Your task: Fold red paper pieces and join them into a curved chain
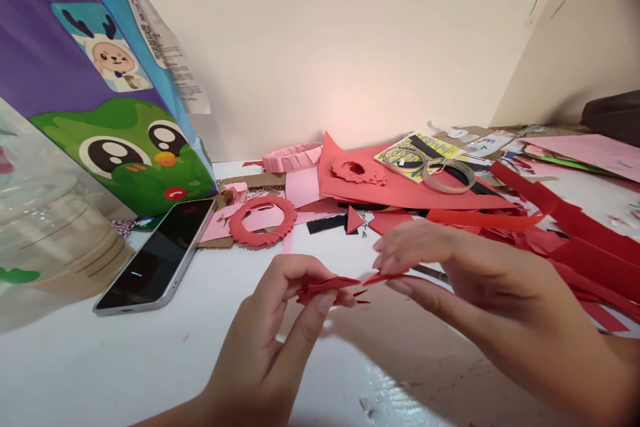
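Near the middle of the head view, my left hand point(287, 320) pinches a folded red paper piece point(330, 285) with several pointed layers between thumb and fingers. To its right, my right hand point(465, 287) grips a small red paper piece point(380, 277) between thumb and fingertips, its tip pointing at the folded piece. The two pieces are very close; whether they touch I cannot tell. Behind my left hand a red pleated paper ring point(263, 221) lies on the white table point(165, 367).
A phone point(157, 257) and a plastic cup point(60, 240) are at the left, before a purple and green bag point(130, 147). A pink ring point(293, 158), a smaller red ring point(359, 172), tape rolls point(449, 175) and red paper strips point(590, 260) lie behind and to the right.
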Available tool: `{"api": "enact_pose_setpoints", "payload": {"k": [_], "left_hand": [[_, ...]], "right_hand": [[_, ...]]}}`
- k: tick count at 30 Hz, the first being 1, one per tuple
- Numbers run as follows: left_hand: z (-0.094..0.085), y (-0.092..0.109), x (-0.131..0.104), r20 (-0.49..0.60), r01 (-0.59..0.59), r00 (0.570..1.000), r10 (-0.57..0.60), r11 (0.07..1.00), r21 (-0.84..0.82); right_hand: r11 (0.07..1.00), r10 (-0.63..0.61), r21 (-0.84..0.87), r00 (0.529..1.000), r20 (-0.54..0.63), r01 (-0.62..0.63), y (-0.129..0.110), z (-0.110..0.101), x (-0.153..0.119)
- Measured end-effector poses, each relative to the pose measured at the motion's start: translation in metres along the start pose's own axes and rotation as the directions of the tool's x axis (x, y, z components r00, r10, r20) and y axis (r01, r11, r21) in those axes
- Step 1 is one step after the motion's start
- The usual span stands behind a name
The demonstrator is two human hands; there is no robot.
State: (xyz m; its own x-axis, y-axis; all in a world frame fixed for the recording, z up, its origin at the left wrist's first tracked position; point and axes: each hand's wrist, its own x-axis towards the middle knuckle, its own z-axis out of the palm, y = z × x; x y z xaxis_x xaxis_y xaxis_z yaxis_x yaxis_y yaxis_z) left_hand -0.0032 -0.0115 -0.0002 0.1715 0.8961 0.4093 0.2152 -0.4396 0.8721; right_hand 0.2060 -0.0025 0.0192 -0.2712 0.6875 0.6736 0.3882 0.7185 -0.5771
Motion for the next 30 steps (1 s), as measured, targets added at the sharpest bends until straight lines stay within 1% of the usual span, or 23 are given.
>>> {"api": "enact_pose_setpoints", "payload": {"k": [3,5,9,11,14,17,18,20,22,23,25,27,28,30], "left_hand": [[-0.003,-0.001,0.002,0.038,-0.077,0.997,0.074,0.992,0.101],[-0.005,-0.001,0.003,0.065,-0.103,0.993,0.094,0.983,0.149],[-0.007,0.000,0.005,0.097,-0.115,0.990,0.099,0.976,0.184],[-0.006,0.000,0.005,0.093,-0.108,0.991,0.092,0.977,0.182],[-0.005,-0.001,0.003,0.067,-0.088,0.995,0.080,0.987,0.131],[-0.004,-0.001,0.002,0.041,-0.086,0.996,0.084,0.996,0.033],[-0.003,-0.001,0.001,0.032,-0.080,0.996,0.079,0.997,0.002],[-0.001,0.000,0.000,0.014,-0.052,0.998,0.053,0.997,-0.058],[0.000,0.001,-0.001,0.010,-0.017,1.000,0.018,0.994,-0.106],[0.001,0.002,-0.002,0.016,-0.001,1.000,0.003,0.992,-0.126],[0.001,0.002,-0.004,0.025,0.019,1.000,-0.016,0.987,-0.160],[0.001,0.002,-0.005,0.035,0.027,0.999,-0.020,0.981,-0.192],[0.001,0.002,-0.006,0.043,0.028,0.999,-0.020,0.978,-0.207],[0.000,0.001,-0.006,0.068,0.022,0.998,-0.007,0.975,-0.220]], "right_hand": [[0.999,-0.039,-0.021,0.999,-0.013,0.039,0.000,-0.001,0.003],[0.999,-0.045,-0.016,0.999,-0.018,0.045,-0.002,-0.002,0.003],[0.999,-0.013,0.044,1.000,-0.016,0.014,-0.007,-0.002,0.001],[0.999,-0.005,0.031,1.000,-0.009,0.006,-0.009,-0.002,0.000],[0.999,-0.024,-0.031,0.999,0.026,0.025,-0.009,-0.002,-0.002],[0.991,-0.033,-0.130,0.999,-0.016,0.031,-0.009,-0.001,-0.004],[0.987,-0.042,-0.156,0.999,-0.011,0.040,-0.009,0.000,-0.004],[0.979,-0.077,-0.182,0.995,0.061,0.087,-0.011,-0.001,-0.004],[0.977,-0.129,-0.153,0.980,0.149,0.151,-0.013,-0.002,-0.004],[0.977,-0.148,-0.129,0.976,0.161,0.169,-0.014,-0.003,-0.004],[0.977,-0.164,-0.111,0.977,0.137,0.180,-0.014,-0.005,-0.005],[0.973,-0.164,-0.141,0.977,0.135,0.182,-0.012,-0.003,-0.008],[0.966,-0.173,-0.171,0.975,0.142,0.196,-0.011,-0.002,-0.010],[0.939,-0.235,-0.226,0.963,0.133,0.260,-0.010,0.002,-0.013]]}}
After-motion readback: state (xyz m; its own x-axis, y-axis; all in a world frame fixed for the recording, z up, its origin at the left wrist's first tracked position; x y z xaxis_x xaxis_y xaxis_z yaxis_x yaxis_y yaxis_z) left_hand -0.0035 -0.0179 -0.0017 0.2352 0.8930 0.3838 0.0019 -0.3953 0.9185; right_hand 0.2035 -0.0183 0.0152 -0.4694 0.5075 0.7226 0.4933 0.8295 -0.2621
